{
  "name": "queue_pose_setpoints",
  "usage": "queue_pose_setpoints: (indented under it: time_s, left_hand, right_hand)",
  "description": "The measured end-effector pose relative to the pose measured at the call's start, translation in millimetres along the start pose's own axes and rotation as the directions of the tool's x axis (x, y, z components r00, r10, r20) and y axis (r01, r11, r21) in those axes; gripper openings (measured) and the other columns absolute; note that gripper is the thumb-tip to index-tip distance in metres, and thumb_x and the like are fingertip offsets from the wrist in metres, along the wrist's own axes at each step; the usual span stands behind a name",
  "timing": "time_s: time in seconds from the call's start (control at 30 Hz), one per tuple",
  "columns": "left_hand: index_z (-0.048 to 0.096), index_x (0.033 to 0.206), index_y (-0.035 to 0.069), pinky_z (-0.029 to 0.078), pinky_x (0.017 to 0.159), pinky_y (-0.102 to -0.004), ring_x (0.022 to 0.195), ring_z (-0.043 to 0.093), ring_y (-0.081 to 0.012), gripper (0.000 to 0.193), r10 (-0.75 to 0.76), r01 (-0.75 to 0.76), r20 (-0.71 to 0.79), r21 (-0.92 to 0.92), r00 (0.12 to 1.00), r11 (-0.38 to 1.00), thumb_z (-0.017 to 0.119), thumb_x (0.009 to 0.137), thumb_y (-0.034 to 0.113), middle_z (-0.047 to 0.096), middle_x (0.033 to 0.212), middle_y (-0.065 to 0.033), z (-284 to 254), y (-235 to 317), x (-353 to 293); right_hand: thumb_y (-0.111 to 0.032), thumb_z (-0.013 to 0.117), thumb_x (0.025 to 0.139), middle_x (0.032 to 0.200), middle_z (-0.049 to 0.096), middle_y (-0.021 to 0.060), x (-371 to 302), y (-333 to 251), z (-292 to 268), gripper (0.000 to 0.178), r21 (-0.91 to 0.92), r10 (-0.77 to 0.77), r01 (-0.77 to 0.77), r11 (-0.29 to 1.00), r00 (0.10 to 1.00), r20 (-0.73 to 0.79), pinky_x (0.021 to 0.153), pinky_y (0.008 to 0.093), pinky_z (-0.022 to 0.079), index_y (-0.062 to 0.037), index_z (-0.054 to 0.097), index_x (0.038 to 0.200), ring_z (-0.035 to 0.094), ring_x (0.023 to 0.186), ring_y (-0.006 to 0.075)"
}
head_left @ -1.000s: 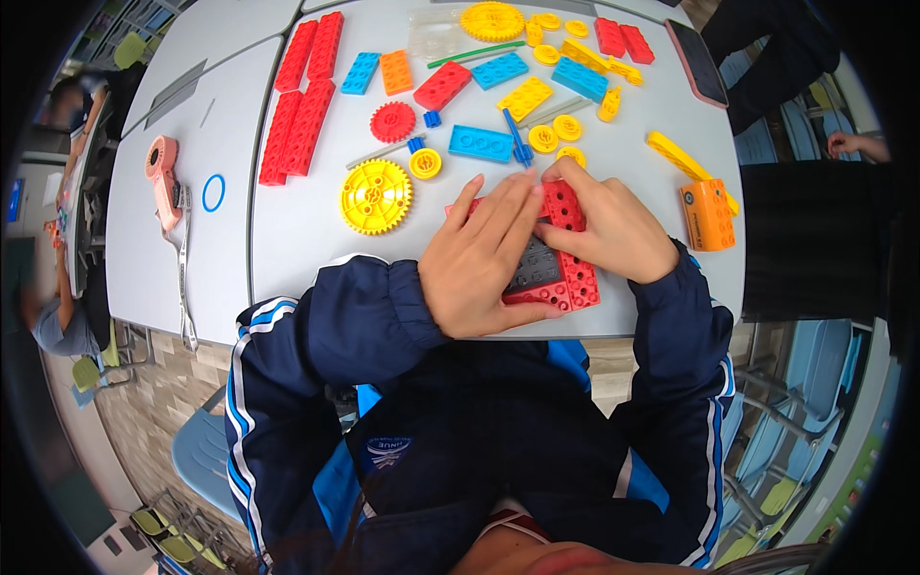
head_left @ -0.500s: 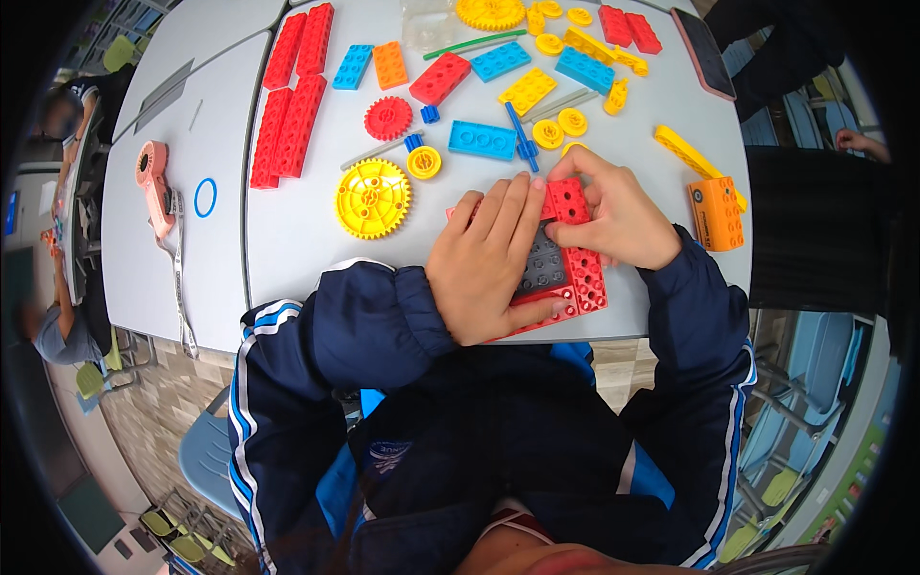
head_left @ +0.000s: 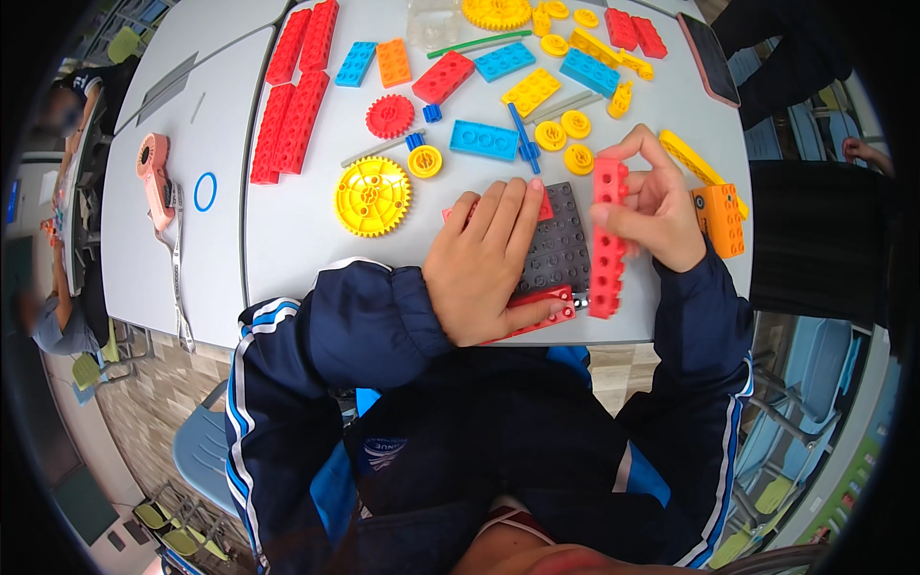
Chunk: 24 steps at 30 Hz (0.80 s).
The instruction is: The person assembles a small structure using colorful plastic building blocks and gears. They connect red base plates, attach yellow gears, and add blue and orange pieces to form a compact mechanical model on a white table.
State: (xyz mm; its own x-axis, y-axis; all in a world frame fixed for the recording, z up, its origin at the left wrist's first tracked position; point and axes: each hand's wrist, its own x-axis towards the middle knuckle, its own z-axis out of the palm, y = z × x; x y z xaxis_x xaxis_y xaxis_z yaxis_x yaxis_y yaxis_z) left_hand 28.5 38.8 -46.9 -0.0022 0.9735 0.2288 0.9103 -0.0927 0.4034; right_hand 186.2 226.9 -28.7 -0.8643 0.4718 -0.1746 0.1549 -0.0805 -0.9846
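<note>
My right hand [head_left: 656, 206] pinches a long red studded beam [head_left: 608, 273] with holes, lifted off the right side of a dark grey building plate [head_left: 561, 240]. My left hand [head_left: 489, 264] lies flat across the plate, fingers stretched toward its far edge. Its thumb rests on a red beam [head_left: 541, 321] along the plate's near edge. More red brick shows past the fingers at the far edge; the hand hides the plate's left part. Just beyond the left fingertips lies a blue axle piece [head_left: 525, 142].
Left of my hands lie a large yellow gear [head_left: 373, 196] and a red gear [head_left: 389, 116]. An orange battery block [head_left: 719, 220] stands at the right edge, near a phone [head_left: 707, 59]. Red beams [head_left: 297, 125] line the left side. A pink handheld device [head_left: 156, 182] lies farther left.
My right hand has pulled the red beam off the plate's right side and moved it right, baring the grey studs there. My left hand has stayed on the plate.
</note>
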Motion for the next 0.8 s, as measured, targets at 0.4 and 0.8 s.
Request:
queue_pose_setpoints:
  time_s: [0.4,0.8]
  left_hand:
    - [0.043,0.145,-0.004,0.043,0.104,-0.0479,0.126,0.050,-0.0466,0.090,0.132,-0.209,-0.226,-0.362,0.965,0.908,0.085,0.071,0.026,0.041,0.144,-0.0310,-23.7,3.5,3.7]
    - [0.050,0.141,-0.004,0.044,0.104,-0.0342,0.122,0.060,-0.0252,0.054,-0.436,0.316,-0.485,-0.311,0.758,0.896,0.064,0.090,-0.001,0.059,0.136,-0.0198,-52.3,-29.1,-77.0]
  right_hand:
    - [-0.004,0.067,0.093,0.104,0.069,0.0182,-0.3,12.9,16.5,0.043,0.347,-0.025,-0.002,0.938,0.997,0.075,0.053,0.0296,0.057,-0.0093,0.039,0.126,0.069,0.063,0.0194]
    - [-0.003,0.073,0.088,0.125,0.065,0.0147,-5.6,20.7,23.2,0.042,-0.215,-0.400,0.413,0.885,0.911,0.105,0.099,0.0349,0.049,-0.0042,0.057,0.127,0.066,0.111,0.0236]
